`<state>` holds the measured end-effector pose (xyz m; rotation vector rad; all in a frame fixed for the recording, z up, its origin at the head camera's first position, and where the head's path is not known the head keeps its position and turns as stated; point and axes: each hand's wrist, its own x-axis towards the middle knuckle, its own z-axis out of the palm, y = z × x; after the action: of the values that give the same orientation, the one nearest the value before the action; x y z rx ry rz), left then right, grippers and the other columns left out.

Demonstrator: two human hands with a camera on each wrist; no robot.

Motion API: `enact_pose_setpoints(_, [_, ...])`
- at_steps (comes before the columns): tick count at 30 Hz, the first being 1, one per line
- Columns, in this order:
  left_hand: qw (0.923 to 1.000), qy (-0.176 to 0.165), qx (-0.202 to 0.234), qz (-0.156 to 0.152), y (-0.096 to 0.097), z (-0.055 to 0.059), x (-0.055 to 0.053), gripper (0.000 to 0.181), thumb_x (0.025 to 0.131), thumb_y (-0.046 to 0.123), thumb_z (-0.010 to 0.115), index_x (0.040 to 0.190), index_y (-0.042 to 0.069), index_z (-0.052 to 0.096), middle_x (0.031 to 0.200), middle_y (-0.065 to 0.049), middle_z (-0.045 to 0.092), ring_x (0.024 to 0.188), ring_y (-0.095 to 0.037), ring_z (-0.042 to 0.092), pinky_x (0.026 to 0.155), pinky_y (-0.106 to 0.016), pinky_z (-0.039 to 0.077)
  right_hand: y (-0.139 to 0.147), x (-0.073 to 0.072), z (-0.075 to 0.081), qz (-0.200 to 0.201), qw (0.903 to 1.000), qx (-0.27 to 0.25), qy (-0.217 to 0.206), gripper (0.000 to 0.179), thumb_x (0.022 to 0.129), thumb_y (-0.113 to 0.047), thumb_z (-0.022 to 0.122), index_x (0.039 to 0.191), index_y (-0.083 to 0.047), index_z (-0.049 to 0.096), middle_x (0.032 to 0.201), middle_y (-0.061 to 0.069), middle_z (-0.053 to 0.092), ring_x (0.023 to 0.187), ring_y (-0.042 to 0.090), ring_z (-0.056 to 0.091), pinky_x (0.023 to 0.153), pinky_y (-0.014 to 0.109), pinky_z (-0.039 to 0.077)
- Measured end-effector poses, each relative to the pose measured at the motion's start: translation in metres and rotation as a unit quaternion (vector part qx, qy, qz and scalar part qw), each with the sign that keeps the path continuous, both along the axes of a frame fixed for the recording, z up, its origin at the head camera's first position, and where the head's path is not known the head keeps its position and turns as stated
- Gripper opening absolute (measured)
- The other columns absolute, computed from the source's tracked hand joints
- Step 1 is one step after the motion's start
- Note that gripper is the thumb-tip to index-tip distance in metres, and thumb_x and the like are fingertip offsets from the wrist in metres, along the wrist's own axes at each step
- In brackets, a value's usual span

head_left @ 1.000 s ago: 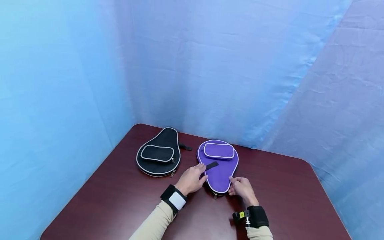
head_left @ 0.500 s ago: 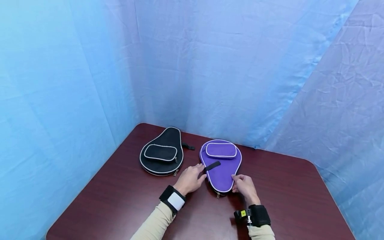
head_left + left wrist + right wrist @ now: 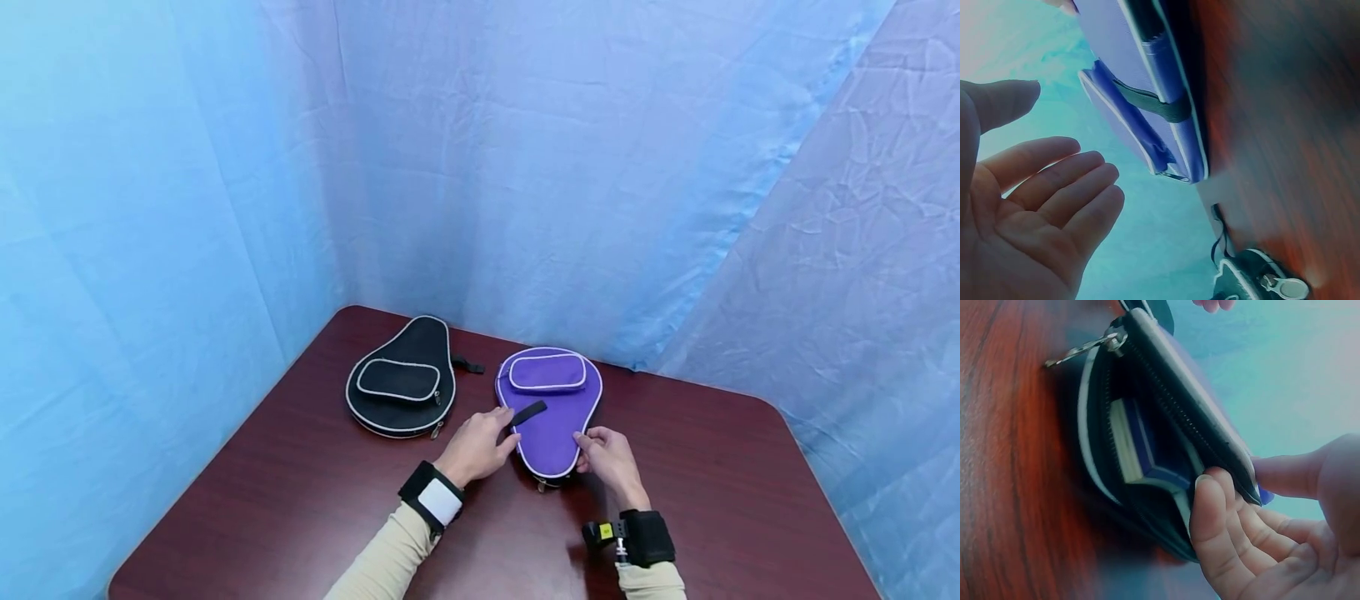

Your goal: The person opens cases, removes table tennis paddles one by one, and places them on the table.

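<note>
A purple table tennis paddle case [image 3: 546,437] with white piping lies on the table, narrow end toward me. My right hand [image 3: 609,462] pinches the upper cover's edge near that narrow end, thumb on top. In the right wrist view the zipped mouth gapes, and a pale and dark blue handle end [image 3: 1127,444] shows inside; the rest of it is hidden. A metal zipper pull [image 3: 1079,351] hangs at the mouth's corner. My left hand [image 3: 474,446] has relaxed, spread fingers beside the case's left edge, close to its black strap [image 3: 1154,103], holding nothing.
Left of the purple case lies a black paddle case [image 3: 420,346] with white piping, a front pocket and a short strap [image 3: 468,365]. Both rest on a dark red wooden table [image 3: 720,483]. Blue cloth [image 3: 525,167] hangs behind and at both sides.
My right hand has risen slightly, with the pinched cover edge lifted a little. My left hand stays beside the case. The head view has shifted slightly.
</note>
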<state>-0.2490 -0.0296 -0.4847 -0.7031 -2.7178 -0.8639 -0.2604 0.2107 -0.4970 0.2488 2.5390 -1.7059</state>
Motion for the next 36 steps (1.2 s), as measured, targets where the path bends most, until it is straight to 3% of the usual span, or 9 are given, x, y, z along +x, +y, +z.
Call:
enact_pose_setpoints(7, [0.9993,-0.006,0.036,-0.012,-0.002,0.009,0.003,0.043,0.098,0.023,0.062,0.133,-0.002,0.060,0.134,-0.019,0.061,0.126,-0.025,0.059,0.104,-0.038,0.048,-0.010,0.004,0.014,0.011,0.9985,0.039,0.036,0.018,0.096,-0.010,0.062,0.102,0.007,0.059,0.065,0.005,0.062,0.054,0.015,0.060,0.059,0.035,0.056])
enact_pose_setpoints(19, [0.9966,-0.009,0.081,-0.011,-0.007,0.015,0.008,0.042,0.097,0.021,0.064,0.132,-0.001,0.061,0.130,-0.016,0.064,0.122,-0.023,0.061,0.103,-0.037,0.048,-0.031,0.011,0.026,0.010,0.9861,0.132,0.100,0.020,0.094,-0.010,0.066,0.108,0.004,0.065,0.078,0.009,0.068,0.063,0.025,0.067,0.055,0.024,0.052])
enact_pose_setpoints(26, [0.9945,-0.009,0.104,-0.013,-0.007,0.017,0.009,0.042,0.097,0.021,0.063,0.133,-0.002,0.061,0.130,-0.015,0.065,0.121,-0.023,0.062,0.100,-0.037,0.050,-0.047,0.018,0.032,0.010,0.9641,0.208,0.165,0.016,0.091,-0.010,0.069,0.103,0.001,0.069,0.080,0.008,0.070,0.070,0.017,0.064,0.064,0.031,0.051])
enact_pose_setpoints(36, [0.9885,-0.012,0.150,0.016,-0.013,0.021,0.013,0.039,0.097,0.021,0.063,0.130,0.000,0.063,0.128,-0.015,0.065,0.115,-0.025,0.065,0.094,-0.038,0.053,-0.074,0.030,0.030,0.026,0.9326,0.250,0.259,0.017,0.088,-0.006,0.071,0.105,0.000,0.070,0.077,0.007,0.069,0.069,0.020,0.064,0.063,0.037,0.052])
